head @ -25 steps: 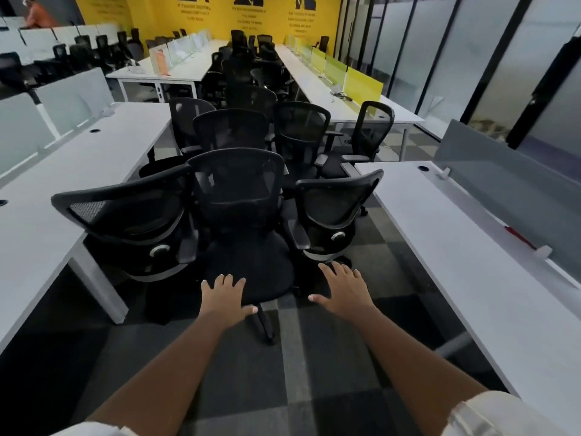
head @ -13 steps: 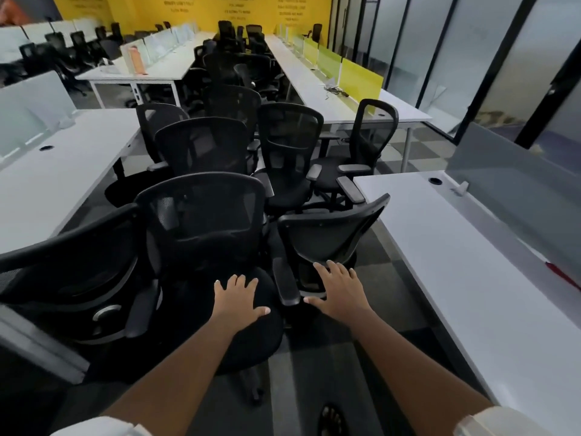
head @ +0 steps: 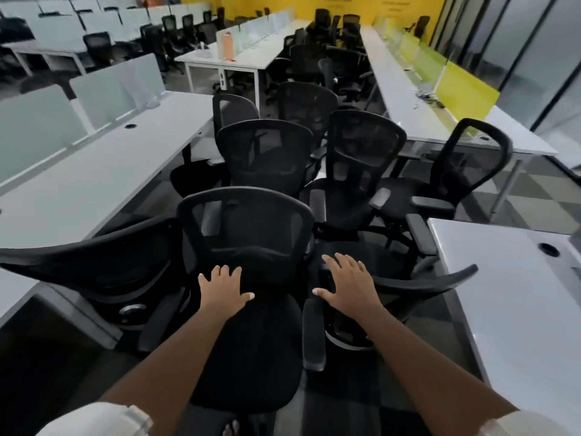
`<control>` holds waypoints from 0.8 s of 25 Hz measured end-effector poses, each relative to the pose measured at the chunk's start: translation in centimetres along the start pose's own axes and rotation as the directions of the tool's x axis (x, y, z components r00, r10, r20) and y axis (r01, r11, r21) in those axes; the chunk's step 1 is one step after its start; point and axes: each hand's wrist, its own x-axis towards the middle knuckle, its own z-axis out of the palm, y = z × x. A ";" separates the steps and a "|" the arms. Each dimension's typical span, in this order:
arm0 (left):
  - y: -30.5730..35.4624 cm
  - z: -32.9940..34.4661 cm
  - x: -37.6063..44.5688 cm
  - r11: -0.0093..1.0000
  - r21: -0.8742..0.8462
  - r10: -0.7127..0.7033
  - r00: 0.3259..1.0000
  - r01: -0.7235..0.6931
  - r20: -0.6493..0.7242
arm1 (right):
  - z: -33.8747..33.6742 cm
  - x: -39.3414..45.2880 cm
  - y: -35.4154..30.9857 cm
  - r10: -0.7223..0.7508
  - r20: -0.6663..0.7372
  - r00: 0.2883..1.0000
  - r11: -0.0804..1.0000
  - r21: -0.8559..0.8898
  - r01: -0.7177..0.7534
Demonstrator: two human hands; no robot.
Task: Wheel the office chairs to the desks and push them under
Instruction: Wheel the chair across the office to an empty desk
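Fingers spread on left hand (head: 224,294) and right hand (head: 349,286) above two nearest chairs (head: 251,325).

Black mesh chairs (head: 248,234), white desks (head: 94,184), yellow wall (head: 345,4), grey checkered carpet (head: 534,196)

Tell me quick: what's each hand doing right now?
Left hand: open, fingers spread over the nearest chair's seat; contact unclear.
Right hand: open, fingers spread, holding nothing.

hands (head: 224,289) (both) seemingly nearer the chair (head: 251,309)
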 end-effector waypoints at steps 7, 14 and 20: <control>-10.8 -0.2 6.4 0.992 -0.092 -0.091 0.992 0.083 -0.083 | 1.1 11.1 -8.8 -0.105 0.004 0.994 0.994 -0.003 0.105; -21.5 -3.6 12.8 1.000 -0.015 -0.007 0.952 0.002 -0.307 | 1.8 21.2 -20.6 -0.175 -0.035 0.984 0.984 0.018 0.176; -19.1 -4.6 17.3 0.983 -0.117 0.109 0.956 -0.145 -0.273 | 0.0 28.7 -16.2 0.078 -0.011 0.997 0.997 -0.022 -0.078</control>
